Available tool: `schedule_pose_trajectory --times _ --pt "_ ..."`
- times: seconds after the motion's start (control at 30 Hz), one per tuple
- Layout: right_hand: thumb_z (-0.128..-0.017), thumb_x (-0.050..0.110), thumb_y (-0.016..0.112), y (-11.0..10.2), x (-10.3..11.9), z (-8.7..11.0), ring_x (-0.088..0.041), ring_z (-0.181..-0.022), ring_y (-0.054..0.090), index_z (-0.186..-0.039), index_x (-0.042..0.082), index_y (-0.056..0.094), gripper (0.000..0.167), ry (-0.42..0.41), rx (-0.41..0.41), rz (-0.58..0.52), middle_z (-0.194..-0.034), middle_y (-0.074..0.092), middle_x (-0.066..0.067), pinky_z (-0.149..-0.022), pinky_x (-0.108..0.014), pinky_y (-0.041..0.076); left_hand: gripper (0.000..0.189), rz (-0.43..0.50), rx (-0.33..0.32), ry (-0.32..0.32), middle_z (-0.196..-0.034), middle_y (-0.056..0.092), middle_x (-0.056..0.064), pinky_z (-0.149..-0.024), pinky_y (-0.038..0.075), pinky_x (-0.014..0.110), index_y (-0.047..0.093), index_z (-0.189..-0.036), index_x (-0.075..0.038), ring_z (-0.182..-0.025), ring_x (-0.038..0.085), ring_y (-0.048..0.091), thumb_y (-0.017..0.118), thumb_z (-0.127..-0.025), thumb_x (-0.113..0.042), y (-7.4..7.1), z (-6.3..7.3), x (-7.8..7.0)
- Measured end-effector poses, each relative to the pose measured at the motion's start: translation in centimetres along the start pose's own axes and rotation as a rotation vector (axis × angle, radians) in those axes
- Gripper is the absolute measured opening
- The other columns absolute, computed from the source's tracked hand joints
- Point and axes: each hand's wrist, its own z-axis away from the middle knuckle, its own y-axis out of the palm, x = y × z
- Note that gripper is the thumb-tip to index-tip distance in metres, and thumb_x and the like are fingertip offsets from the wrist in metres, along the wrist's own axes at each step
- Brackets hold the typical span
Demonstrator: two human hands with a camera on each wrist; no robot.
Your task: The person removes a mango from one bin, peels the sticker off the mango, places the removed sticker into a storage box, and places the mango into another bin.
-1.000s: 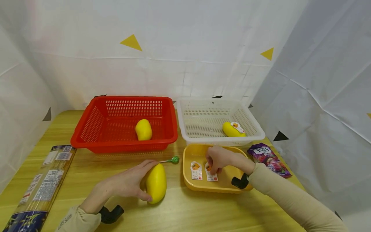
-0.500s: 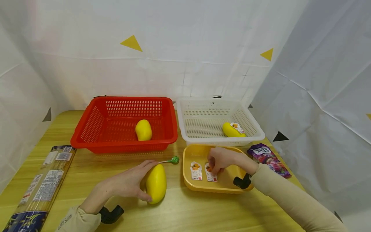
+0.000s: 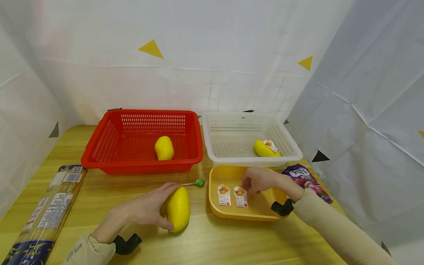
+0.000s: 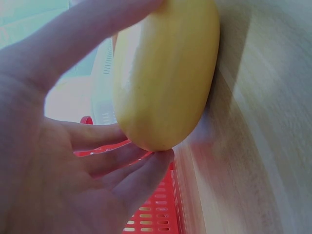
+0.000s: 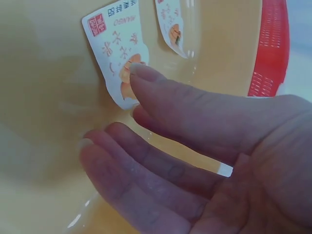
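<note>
Left of the orange tray (image 3: 228,177), the yellow mango (image 3: 179,209) lies on the tabletop (image 3: 205,246), its long axis running from the person's side toward the far side, roughly in line with the tray's left wall. The left hand (image 3: 145,206) holds it from the left, fingers curled on its far end and thumb on its near end, so its right flank is uncovered. A strip of tabletop separates that flank from the tray, and more tabletop shows on the tray's near side.

Inside the tray, two labels point their rounded, fruit-printed ends away from the person. The left label (image 3: 224,198) stands almost parallel to the tray's left wall; the right label (image 3: 241,198) leans its far end slightly left, with a narrow gap between them. The right hand (image 3: 260,181) is just right of this one, thumb and fingers apart; whether the thumb touches it, I cannot tell.

Beyond the tray, the white basket's rim (image 3: 245,161) runs just beside the tray's far edge. The candy bag (image 3: 308,180) borders the tray on the right, and the lollipop's green head (image 3: 200,182) points at its left edge.
</note>
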Motion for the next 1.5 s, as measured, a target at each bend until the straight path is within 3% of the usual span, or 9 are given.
schedule_pose_trajectory --times 0.53,0.97,1.2,1.3,1.5 --pt "-0.085 0.009 0.078 -0.7 0.6 2.0 -0.009 -0.072 0.057 -0.103 0.004 0.07 0.02 -0.023 -0.068 0.017 -0.087 0.068 -0.001 -0.064 -0.021 0.052 0.11 0.003 0.004 -0.006 -0.155 0.034 0.008 -0.112 0.037 0.056 0.029 -0.156 -0.009 -0.136 0.029 0.044 0.089 -0.072 -0.045 0.0 0.0 -0.1" --pt "-0.087 0.009 0.077 -0.9 1.7 2.9 -0.01 -0.08 0.062 -0.107 0.001 0.071 0.022 -0.147 -0.174 0.062 -0.097 0.071 -0.008 -0.07 -0.02 0.055 0.11 -0.005 -0.003 0.001 -0.156 0.034 0.008 -0.111 0.038 0.056 0.028 -0.156 -0.01 -0.136 0.03 0.044 0.089 -0.072 -0.047 0.0 -0.1 0.0" --pt "-0.089 0.012 0.076 -0.2 4.2 2.9 -0.018 -0.085 0.066 -0.113 0.003 0.069 0.027 -0.24 -0.333 -0.017 -0.1 0.069 -0.01 -0.075 -0.027 0.058 0.111 -0.015 -0.001 -0.003 -0.156 0.033 0.007 -0.111 0.039 0.056 0.027 -0.157 -0.01 -0.136 0.03 0.044 0.088 -0.072 -0.047 0.0 0.0 -0.1" --pt "-0.089 0.02 0.076 0.3 5.5 2.7 -0.019 -0.087 0.066 -0.116 0.003 0.068 0.032 -0.23 -0.38 -0.028 -0.1 0.07 -0.008 -0.075 -0.026 0.057 0.111 -0.029 -0.001 -0.007 -0.157 0.032 0.008 -0.11 0.039 0.057 0.027 -0.157 -0.01 -0.137 0.032 0.044 0.088 -0.072 -0.047 0.0 0.0 -0.1" --pt "-0.09 0.026 0.075 1.8 7.7 2.0 -0.016 -0.092 0.066 -0.121 0.003 0.066 0.039 -0.176 -0.389 -0.121 -0.107 0.07 -0.009 -0.079 -0.024 0.055 0.111 -0.032 0.003 -0.011 -0.158 0.031 0.009 -0.112 0.037 0.058 0.027 -0.157 -0.01 -0.138 0.032 0.042 0.088 -0.072 -0.047 0.0 0.0 -0.1"
